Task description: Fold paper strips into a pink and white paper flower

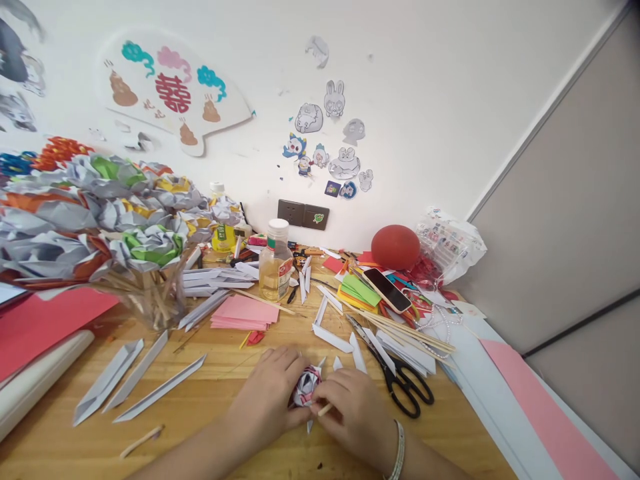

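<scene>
Two bare hands meet at the near edge of the tabletop [215, 427]. Between them is one folded paper piece [307, 384], white and pink, just above the wood. The left hand [274, 385] is clamped on its left side, thumb below and fingers above. The right hand [356, 408], with one pale bracelet [399, 450] at the wrist, closes on one short stick [325, 409] against the piece's right side.

One pair of black-handled scissors [411, 390] lies just right of the right hand. Three folded white strips [160, 389] lie to the left, with one loose short stick [142, 441] nearer the front edge. Beyond the hands are one stack of pink paper [245, 312] and one clear bottle with a white cap [276, 270]; to the right, one phone [387, 290] and one red balloon [395, 247]. One clear container [157, 301] at left holds sticks beneath many paper flowers [55, 212], too overlapped to count; two show green centres.
</scene>
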Tool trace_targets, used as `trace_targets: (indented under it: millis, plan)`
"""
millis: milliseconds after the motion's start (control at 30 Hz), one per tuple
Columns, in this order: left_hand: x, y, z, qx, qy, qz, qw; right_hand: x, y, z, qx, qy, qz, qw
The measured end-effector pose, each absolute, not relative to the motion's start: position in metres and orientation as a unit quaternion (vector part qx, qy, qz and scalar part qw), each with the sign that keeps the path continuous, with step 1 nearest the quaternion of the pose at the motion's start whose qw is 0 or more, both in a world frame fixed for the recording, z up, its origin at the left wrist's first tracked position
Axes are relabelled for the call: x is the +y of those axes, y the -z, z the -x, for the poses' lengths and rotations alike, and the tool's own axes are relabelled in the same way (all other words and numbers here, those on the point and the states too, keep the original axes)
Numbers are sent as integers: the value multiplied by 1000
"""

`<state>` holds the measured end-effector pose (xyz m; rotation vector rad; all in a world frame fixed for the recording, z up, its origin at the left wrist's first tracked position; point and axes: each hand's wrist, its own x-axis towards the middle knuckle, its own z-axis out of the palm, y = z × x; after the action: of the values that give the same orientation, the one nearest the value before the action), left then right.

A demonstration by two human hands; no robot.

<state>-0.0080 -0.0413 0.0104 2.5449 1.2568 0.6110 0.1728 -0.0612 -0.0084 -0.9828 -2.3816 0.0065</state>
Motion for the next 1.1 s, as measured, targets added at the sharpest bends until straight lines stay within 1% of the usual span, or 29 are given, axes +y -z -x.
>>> trace_targets:
  millis: [167,300,533,800,933,1100]
  plan:
    - [-41,-10,9,434,-202,-869,126,-64,5,-171,-896,48,352,267]
    - [-41,-10,9,428,-213,-870,120,-66,3,-169,-891,30,378,252]
    - [-41,-10,8,421,-216,-874,111,-64,4,-167,-883,20,385,269]
    - [-40,-11,7,416,-221,-874,120,-64,9,-165,-877,-2,409,251]
    - [-40,-11,7,425,-211,-872,122,-64,9,-165,-872,-26,413,260]
    - [-40,-10,7,430,-201,-871,130,-62,12,-165,-872,-11,399,282]
